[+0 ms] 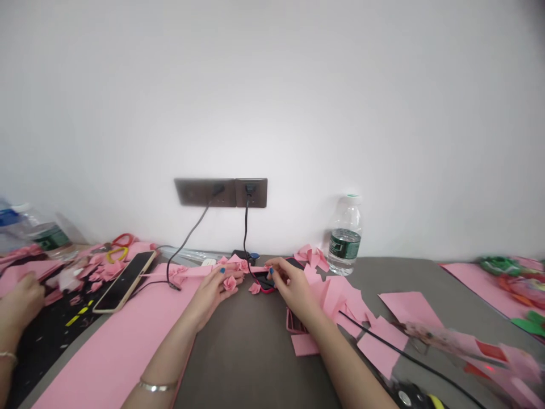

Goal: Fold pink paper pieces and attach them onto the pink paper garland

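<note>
My left hand (215, 291) reaches over the table with its thumb pressed on a long pink paper strip (189, 273), which trails off to the left. A small folded pink paper rose (230, 283) sits against its fingers; whether they grip it is unclear. My right hand (292, 284) has thumb and forefinger pinched on the strip's right part. Another paper rose (254, 288) lies between the hands. Behind the right hand, a dark phone (267, 284) with a red edge is partly covered. A pink box (293, 322) stands under the right forearm.
Left lie a phone (125, 283), scissors (117, 254) and a large pink sheet (123, 341); another person's hand (21, 304) works there. A water bottle (345, 236) stands by the wall. Cables run from the sockets (251, 193). Pink paper pieces (383, 343) and a black cord (409, 355) lie right.
</note>
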Available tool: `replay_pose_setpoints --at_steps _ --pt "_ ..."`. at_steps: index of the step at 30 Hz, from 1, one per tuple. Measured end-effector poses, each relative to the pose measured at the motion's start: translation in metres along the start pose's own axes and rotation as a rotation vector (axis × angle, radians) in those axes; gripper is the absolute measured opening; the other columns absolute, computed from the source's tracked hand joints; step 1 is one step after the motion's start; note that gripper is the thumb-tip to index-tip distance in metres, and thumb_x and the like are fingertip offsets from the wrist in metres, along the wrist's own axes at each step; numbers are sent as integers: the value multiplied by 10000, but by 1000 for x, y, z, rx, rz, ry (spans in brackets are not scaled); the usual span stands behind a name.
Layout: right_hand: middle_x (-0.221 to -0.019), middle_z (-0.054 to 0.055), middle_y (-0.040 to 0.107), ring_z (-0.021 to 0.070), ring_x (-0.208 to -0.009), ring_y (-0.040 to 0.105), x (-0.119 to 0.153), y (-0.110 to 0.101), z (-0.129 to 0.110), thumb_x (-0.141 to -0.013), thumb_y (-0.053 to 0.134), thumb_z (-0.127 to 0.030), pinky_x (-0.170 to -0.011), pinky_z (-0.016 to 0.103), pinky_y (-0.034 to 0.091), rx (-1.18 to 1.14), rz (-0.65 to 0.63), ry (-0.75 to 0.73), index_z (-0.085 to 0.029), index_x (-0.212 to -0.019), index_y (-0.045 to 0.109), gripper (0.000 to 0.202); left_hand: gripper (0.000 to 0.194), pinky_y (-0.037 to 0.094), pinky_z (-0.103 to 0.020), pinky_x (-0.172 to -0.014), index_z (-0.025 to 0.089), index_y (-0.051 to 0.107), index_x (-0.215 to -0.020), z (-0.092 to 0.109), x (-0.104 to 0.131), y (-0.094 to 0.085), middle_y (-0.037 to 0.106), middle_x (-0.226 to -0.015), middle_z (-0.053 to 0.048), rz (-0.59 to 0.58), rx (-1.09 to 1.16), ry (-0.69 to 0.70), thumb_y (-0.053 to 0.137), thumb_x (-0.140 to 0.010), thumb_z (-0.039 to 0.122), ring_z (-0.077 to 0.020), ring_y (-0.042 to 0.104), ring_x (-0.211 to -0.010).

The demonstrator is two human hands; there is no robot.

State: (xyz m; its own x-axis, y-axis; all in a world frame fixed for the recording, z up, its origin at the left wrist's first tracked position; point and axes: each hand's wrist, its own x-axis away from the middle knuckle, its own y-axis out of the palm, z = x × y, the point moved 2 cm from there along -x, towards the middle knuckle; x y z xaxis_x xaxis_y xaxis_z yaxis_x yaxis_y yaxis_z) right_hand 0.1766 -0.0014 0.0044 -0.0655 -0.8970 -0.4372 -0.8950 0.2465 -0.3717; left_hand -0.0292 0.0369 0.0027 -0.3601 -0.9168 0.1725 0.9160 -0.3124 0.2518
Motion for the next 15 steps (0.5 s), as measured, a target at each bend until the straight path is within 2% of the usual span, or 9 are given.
replay_pose_setpoints --at_steps 4,8,15 --pt "-727 18 644 168 -636 602 -1 0 0 -857 430 -181 -584 253 426 -13 2 -6 -194 -981 613 221 369 470 -383 -890 165 612 -1089 2 2 3 654 -1206 -174 -51 -1 26 631 -809 404 -296 614 -1116" --pt "-691 18 631 166 -599 578 -4 -4 -3 -848 420 -187 -544 250 412 -24 64 -1 -183 -950 617 223 363 474 -342 -829 192 621 -1095 0 4 7 648 -1212 -142 -117 -164 81 693 -758 307 -288 632 -1085" --pt "-691 15 628 153 -580 562 -7 -2 0 -854 419 -190 -518 240 396 -44 60 8 -180 -953 614 218 269 479 -315 -770 191 649 -1061 3 4 15 656 -1176 -114 -168 -317 163 563 -839 317 -273 620 -1088"
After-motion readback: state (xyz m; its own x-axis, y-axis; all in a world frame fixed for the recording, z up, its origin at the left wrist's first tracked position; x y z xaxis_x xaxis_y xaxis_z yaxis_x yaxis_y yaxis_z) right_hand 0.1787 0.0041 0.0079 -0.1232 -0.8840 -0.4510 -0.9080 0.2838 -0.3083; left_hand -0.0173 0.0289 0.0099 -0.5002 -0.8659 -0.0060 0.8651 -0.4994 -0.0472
